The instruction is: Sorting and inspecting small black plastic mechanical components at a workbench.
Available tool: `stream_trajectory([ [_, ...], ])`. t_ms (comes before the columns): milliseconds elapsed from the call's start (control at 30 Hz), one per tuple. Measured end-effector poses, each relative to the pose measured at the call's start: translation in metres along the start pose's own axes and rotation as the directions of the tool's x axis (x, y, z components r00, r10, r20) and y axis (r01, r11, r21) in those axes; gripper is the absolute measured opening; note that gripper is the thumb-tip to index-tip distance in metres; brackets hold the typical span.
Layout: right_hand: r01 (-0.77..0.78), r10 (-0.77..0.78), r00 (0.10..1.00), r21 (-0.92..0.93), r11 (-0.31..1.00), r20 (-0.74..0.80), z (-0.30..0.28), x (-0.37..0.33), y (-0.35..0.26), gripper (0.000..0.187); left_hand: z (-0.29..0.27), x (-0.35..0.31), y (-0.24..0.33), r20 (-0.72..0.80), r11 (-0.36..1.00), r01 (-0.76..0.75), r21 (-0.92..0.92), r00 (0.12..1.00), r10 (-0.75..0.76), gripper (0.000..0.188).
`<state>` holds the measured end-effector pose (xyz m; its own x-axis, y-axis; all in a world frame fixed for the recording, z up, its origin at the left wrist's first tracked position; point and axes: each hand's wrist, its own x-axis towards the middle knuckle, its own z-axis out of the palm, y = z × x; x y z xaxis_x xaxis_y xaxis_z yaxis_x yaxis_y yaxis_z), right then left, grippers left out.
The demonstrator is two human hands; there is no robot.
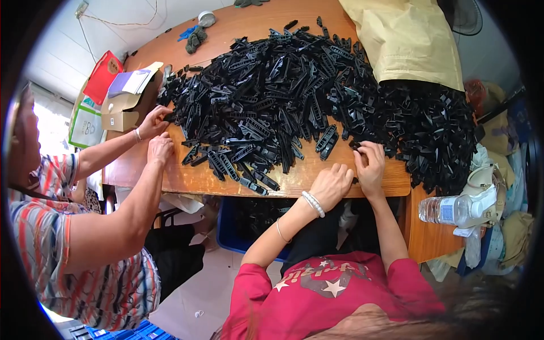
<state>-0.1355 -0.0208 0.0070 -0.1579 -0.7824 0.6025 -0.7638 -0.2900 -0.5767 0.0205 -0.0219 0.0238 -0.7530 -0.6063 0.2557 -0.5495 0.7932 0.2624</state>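
A big heap of black ribbed plastic parts (pixel 283 90) covers the wooden table (pixel 351 184). My left hand (pixel 331 184), with a white bead bracelet on the wrist, rests curled at the table's near edge. My right hand (pixel 369 164) sits just beside it, fingers bent at the edge of the heap. A small black plastic part (pixel 355 180) shows between the two hands, mostly hidden by my fingers. Loose black parts (pixel 327 139) lie just beyond my hands.
A co-worker in a striped shirt sits at the left, both hands (pixel 156 136) at the heap's left edge. An open cardboard box (pixel 122 110), a yellow sack (pixel 405 39), a water bottle (pixel 447 211) and a blue crate (pixel 229 232) under the table surround the work.
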Motion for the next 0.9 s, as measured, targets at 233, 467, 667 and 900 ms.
stream_trajectory([
  [233,-0.313,0.299,0.949,0.333,0.889,0.095,-0.015,-0.024,-0.005,0.027,-0.019,-0.028,0.002,-0.123,0.652,0.3,-0.696,0.845,-0.52,0.036],
  [467,-0.283,0.227,0.935,0.19,0.94,0.272,-0.028,-0.022,-0.009,0.022,-0.006,-0.05,-0.019,-0.284,0.819,0.204,-0.536,0.87,-0.403,0.027],
  [667,-0.378,0.18,0.855,0.346,0.858,0.487,-0.037,-0.022,-0.027,0.022,-0.002,-0.059,-0.028,-0.281,0.848,0.238,-0.474,0.872,-0.402,0.025],
  [900,-0.195,0.022,0.89,0.338,0.921,0.455,-0.023,-0.023,-0.023,0.023,-0.002,-0.059,-0.033,-0.257,0.87,0.196,-0.453,0.905,-0.338,0.023],
])
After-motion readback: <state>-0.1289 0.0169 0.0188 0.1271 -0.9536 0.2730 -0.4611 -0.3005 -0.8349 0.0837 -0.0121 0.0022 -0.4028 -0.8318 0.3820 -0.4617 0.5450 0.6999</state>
